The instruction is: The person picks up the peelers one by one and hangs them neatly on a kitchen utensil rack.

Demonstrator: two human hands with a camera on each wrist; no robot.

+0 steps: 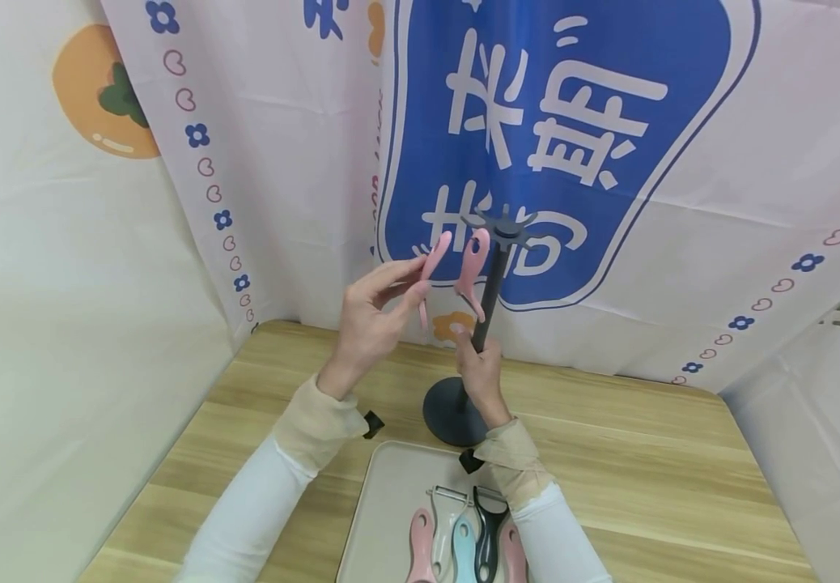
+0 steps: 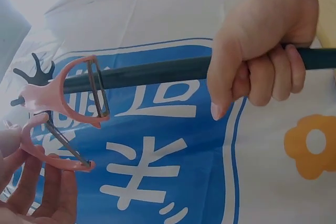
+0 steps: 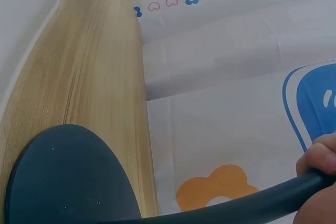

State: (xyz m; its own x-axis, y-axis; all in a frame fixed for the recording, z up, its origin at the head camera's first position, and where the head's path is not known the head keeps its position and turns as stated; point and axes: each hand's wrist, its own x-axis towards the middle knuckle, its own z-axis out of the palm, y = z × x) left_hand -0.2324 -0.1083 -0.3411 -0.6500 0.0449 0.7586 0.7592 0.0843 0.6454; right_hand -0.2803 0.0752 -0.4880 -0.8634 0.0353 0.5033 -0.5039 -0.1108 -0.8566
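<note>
My left hand (image 1: 369, 324) pinches a pink peeler (image 1: 435, 256) by its handle, beside the hooked top (image 1: 506, 227) of a dark stand. Another pink peeler (image 1: 473, 267) hangs from one of the hooks. In the left wrist view the blade frame of the hanging peeler (image 2: 67, 100) lies against the pole, and the held peeler (image 2: 55, 161) is close by it. Whether the held peeler touches a hook, I cannot tell. My right hand (image 1: 481, 372) grips the stand's pole (image 1: 491, 295) at about mid-height, above its round base (image 1: 440, 411).
A light tray (image 1: 376, 510) lies on the wooden table (image 1: 631, 478) in front of the stand. On it are pink peelers (image 1: 422, 541), a white peeler (image 1: 446, 518), a light blue peeler (image 1: 464, 546) and a black peeler (image 1: 490, 526). A printed cloth (image 1: 303, 162) hangs behind.
</note>
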